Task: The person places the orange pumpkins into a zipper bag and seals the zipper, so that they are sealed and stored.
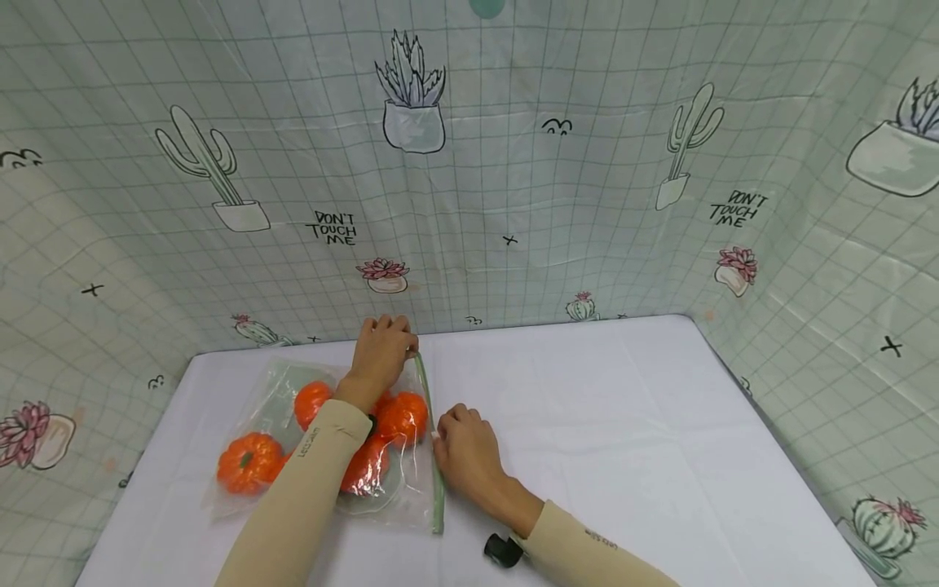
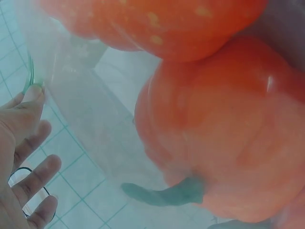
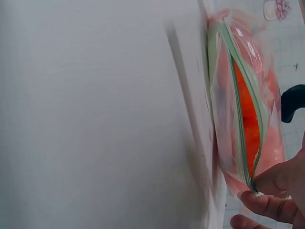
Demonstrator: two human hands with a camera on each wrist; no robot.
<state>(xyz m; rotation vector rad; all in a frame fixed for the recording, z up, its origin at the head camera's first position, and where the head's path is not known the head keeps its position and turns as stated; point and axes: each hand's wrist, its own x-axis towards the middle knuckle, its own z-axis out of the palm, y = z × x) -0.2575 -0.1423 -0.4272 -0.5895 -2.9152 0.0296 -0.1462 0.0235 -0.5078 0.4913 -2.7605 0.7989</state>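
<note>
A clear zip bag (image 1: 392, 509) lies on the white table with several orange pumpkins (image 1: 250, 462) inside. Its green zip strip (image 1: 438, 497) runs along the right side. My left hand (image 1: 381, 355) reaches over the bag to the strip's far end; in the left wrist view its thumb and forefinger pinch the green edge, other fingers spread. Lower along the strip, my right hand (image 1: 473, 456) pinches the zip between thumb and forefinger (image 3: 267, 202). The right wrist view shows the mouth gaping, with orange (image 3: 249, 117) visible through it. A green-stemmed pumpkin (image 2: 228, 129) fills much of the left wrist view.
White cloth covers the table (image 1: 601, 440), which extends to the right of the bag. A gridded curtain (image 1: 469, 179) with cactus drawings rises behind it and at both sides. A small black device (image 1: 503, 550) sits at my right wrist.
</note>
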